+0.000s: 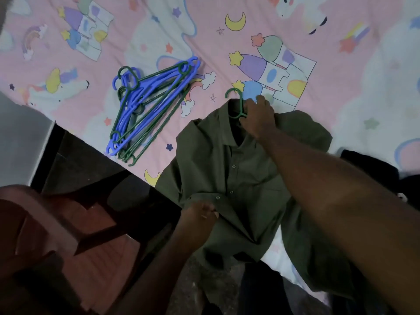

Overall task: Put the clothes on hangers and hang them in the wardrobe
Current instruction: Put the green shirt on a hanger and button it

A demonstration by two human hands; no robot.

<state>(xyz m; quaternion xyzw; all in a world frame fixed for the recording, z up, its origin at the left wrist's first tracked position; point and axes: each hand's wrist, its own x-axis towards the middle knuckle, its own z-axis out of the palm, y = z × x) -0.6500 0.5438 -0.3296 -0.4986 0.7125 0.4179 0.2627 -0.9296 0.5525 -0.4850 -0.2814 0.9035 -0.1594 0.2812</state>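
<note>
Nearest the camera, the left hand point(200, 214) pinches the front edge of the olive shirt point(229, 183) (spread on the pink patterned bed point(341, 71)), while farther off the right hand point(259, 117) has its fingers curled around the green hanger point(238, 103) at the collar, and beyond lies a pile of blue and green hangers point(145, 105).

The shirt point(229, 178) is dark green with small green buttons. The hanger point(237, 103) in its collar is green too. The pile of hangers point(145, 105) is blue and green. The bed sheet point(159, 23) is pink with white clouds, yellow moons, little stars, rainbows, unicorns and pastel castles.
</note>
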